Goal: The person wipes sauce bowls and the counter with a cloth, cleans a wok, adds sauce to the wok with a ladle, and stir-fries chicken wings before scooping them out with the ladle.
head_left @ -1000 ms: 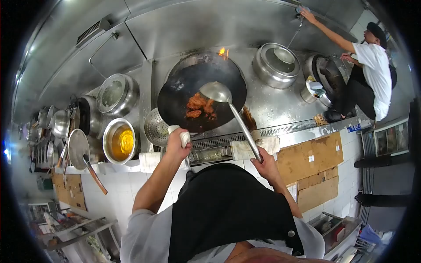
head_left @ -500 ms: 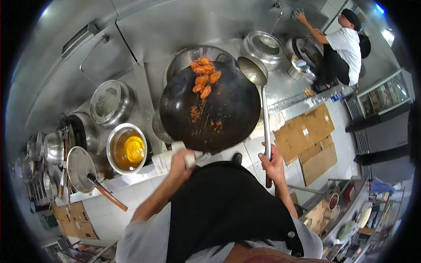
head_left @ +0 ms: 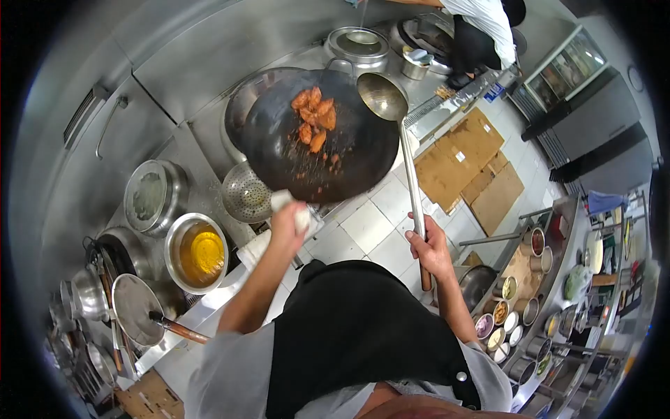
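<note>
My left hand (head_left: 287,222) is closed round a white cloth (head_left: 283,200) at the near edge of a black wok (head_left: 279,153); the grip under the cloth is hidden. Reddish-brown food pieces (head_left: 317,115) lie in the upper part of the wok, with small bits below them. On the right, my right hand (head_left: 430,246) holds the long handle of a steel ladle (head_left: 383,96). The ladle's bowl is by the wok's right rim, away from the food.
A perforated ladle (head_left: 246,193) and a pot of yellow oil (head_left: 197,253) are left of the wok. A wire strainer (head_left: 137,309) lies beyond. A co-worker (head_left: 481,31) is at the top. Cardboard (head_left: 460,157) and a counter with food containers (head_left: 501,311) stand right.
The wok has tilted and lifted off the burner ring, and the food has shifted within it. The ladle has left the food for the right rim. The view has turned right.
</note>
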`<state>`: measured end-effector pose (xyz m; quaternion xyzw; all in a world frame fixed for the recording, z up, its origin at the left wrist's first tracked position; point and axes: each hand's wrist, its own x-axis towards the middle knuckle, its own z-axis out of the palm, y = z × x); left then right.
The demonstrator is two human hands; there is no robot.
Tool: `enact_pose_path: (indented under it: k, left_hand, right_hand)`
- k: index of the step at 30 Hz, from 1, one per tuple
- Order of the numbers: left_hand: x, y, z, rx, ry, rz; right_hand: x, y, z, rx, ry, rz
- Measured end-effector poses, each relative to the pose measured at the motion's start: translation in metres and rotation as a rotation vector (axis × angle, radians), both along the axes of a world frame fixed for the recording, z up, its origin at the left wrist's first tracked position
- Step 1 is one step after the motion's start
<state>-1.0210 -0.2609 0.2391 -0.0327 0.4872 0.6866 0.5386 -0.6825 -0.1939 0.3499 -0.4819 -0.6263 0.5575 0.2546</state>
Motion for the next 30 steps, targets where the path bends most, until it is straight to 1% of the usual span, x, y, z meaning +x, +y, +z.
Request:
enact_pose_path:
  k: [2, 4, 7, 9, 12, 13, 14, 16, 17, 19, 20, 21, 23, 25, 26, 28, 30]
  left_hand:
    - [0.036, -0.062, -0.019, 0.029, 0.057, 0.001]
    - [0.052, -0.092, -0.023, 0.011, 0.006, -0.025]
    - [0.054, -0.073, 0.012, -0.071, -0.089, -0.135]
    - [0.093, -0.075, 0.039, -0.088, -0.041, -0.137]
    - [0.129, -0.088, 0.031, -0.103, -0.079, -0.194]
    - [0.137, -0.080, 0.025, -0.102, -0.096, -0.208]
    - [0.146, -0.064, 0.032, -0.084, -0.140, -0.225]
    - [0.160, -0.026, 0.020, -0.023, -0.172, -0.288]
    - [0.173, -0.017, 0.026, -0.019, -0.199, -0.311]
    - [0.205, -0.034, 0.026, -0.024, -0.107, -0.308]
    - [0.216, -0.054, 0.005, -0.038, -0.129, -0.305]
    - [0.226, -0.085, -0.018, -0.060, -0.151, -0.297]
    - [0.253, -0.155, -0.018, -0.035, -0.140, -0.394]
    - [0.258, -0.162, -0.028, -0.063, -0.170, -0.401]
    - [0.259, -0.160, -0.031, -0.076, -0.195, -0.412]
    - [0.271, -0.152, -0.007, -0.104, -0.235, -0.456]
    - [0.282, -0.153, -0.002, -0.124, -0.252, -0.486]
  right_hand:
    - [0.020, -0.015, -0.012, 0.014, 0.035, -0.039]
    - [0.040, -0.029, -0.025, -0.008, 0.054, -0.059]
    - [0.068, -0.057, -0.025, -0.016, 0.054, -0.074]
    - [0.090, -0.076, -0.018, -0.030, 0.077, -0.107]
    - [0.141, -0.121, -0.013, -0.058, 0.078, -0.134]
    - [0.156, -0.137, -0.011, -0.064, 0.088, -0.135]
    - [0.167, -0.152, -0.004, -0.060, 0.094, -0.156]
    - [0.189, -0.173, 0.005, -0.042, 0.071, -0.173]
    - [0.199, -0.183, 0.009, -0.029, 0.048, -0.162]
    - [0.215, -0.203, 0.019, 0.016, 0.035, -0.200]
    - [0.223, -0.213, 0.027, 0.007, -0.007, -0.200]
    - [0.230, -0.225, 0.032, -0.011, -0.050, -0.194]
    - [0.249, -0.238, 0.031, -0.007, -0.060, -0.191]
    - [0.261, -0.260, 0.030, -0.029, -0.085, -0.211]
    - [0.263, -0.264, 0.030, -0.026, -0.035, -0.254]
    - [0.271, -0.262, 0.028, -0.022, -0.106, -0.246]
    - [0.274, -0.268, 0.026, -0.038, -0.143, -0.277]
